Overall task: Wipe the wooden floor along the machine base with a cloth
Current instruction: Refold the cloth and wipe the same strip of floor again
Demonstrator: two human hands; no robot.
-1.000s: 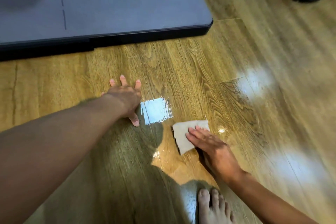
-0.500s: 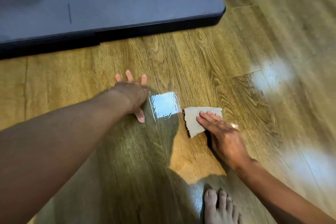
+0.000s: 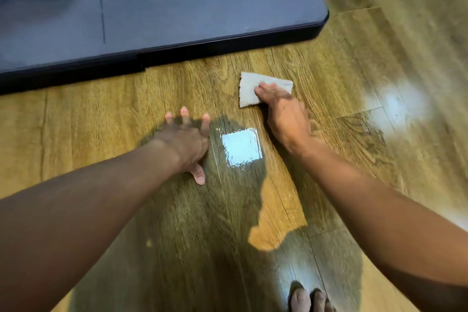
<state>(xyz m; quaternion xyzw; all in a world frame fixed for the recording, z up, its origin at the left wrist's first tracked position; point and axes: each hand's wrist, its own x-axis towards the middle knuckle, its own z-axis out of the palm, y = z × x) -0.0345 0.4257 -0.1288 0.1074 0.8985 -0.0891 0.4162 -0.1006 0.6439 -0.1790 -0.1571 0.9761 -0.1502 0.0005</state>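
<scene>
Since half a second ago, your right hand (image 3: 286, 114) has pushed the small grey rectangular cloth (image 3: 249, 91) up the frame, away from the bright square glare (image 3: 240, 147). It now lies upper centre, near the dark blue flat machine base (image 3: 177, 7) but apart from it. Your fingers press it flat, not curled round it. Your left hand (image 3: 184, 139), at centre, rests splayed on the glossy wooden plank floor (image 3: 101, 109), holding nothing. With only flat pressure, the cloth could slip free or bunch against the base's black edge.
</scene>
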